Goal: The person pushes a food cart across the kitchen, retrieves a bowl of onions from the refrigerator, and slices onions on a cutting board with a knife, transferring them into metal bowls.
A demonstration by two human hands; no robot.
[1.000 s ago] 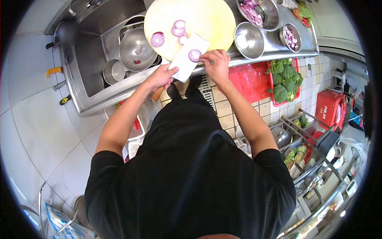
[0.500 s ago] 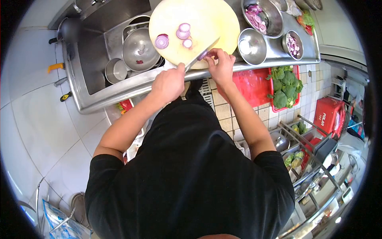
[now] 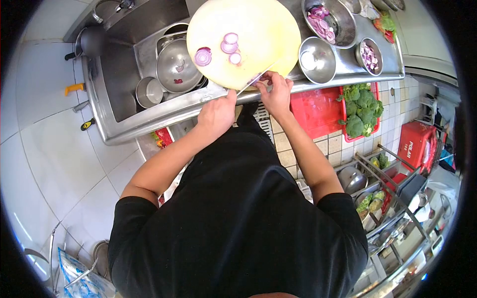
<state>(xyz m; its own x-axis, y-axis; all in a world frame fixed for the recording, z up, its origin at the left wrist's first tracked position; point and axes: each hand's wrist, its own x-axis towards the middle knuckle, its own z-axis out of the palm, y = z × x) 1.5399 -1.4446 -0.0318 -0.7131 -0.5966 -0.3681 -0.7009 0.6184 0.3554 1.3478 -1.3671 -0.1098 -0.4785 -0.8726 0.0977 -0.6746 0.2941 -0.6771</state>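
My left hand (image 3: 217,115) is closed round the handle of a knife, whose thin blade (image 3: 247,85) slants up and right over the near edge of the round yellow cutting board (image 3: 268,30). Just right of the blade, my right hand (image 3: 276,93) pinches a piece of purple onion (image 3: 257,81), mostly hidden by fingers and blade. Round onion slices lie on the board: a wide purple-ringed one (image 3: 202,56) at left, and smaller ones (image 3: 229,46) near the middle.
Left of the board, a sink (image 3: 117,74) holds metal bowls (image 3: 178,67). Rightward stand an empty steel bowl (image 3: 317,60), a large bowl of sliced onion (image 3: 343,30) and a small bowl of onion pieces (image 3: 369,56). Below the counter are a red tray (image 3: 315,111) and broccoli (image 3: 362,110).
The knife blade has tilted lower and now lies closer against the onion piece by my right hand. Both hands have shifted slightly down in view, while the scene has moved a little right.
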